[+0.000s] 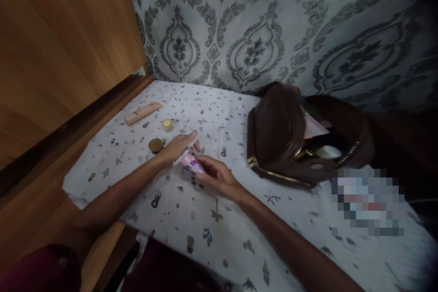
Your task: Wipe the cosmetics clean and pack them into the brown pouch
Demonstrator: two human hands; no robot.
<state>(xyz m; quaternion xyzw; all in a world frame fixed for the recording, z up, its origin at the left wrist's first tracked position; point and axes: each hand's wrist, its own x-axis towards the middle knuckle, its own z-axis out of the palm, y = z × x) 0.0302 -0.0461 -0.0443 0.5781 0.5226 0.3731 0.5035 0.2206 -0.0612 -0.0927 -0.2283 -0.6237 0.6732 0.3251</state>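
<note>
In the head view, my right hand [221, 175] is closed round a small pink and purple tube [193, 164] above the patterned cloth. My left hand [178, 147] is at the tube's upper left end, with a thin white loop or strap running across its fingers. The left fingers are bent round that white strap. Just left of my left hand lies a dark round lid [155, 146], and a small yellow round pot [167, 124] sits behind it. A peach-coloured tube [143, 113] lies farther back on the left.
A brown handbag [280, 132] stands open on the right, with a white item and other things inside. A blurred-out object [367, 203] lies near it. Wooden furniture [68, 45] borders the cloth-covered surface [212, 237] on the left; a patterned wall [253, 50] rises behind.
</note>
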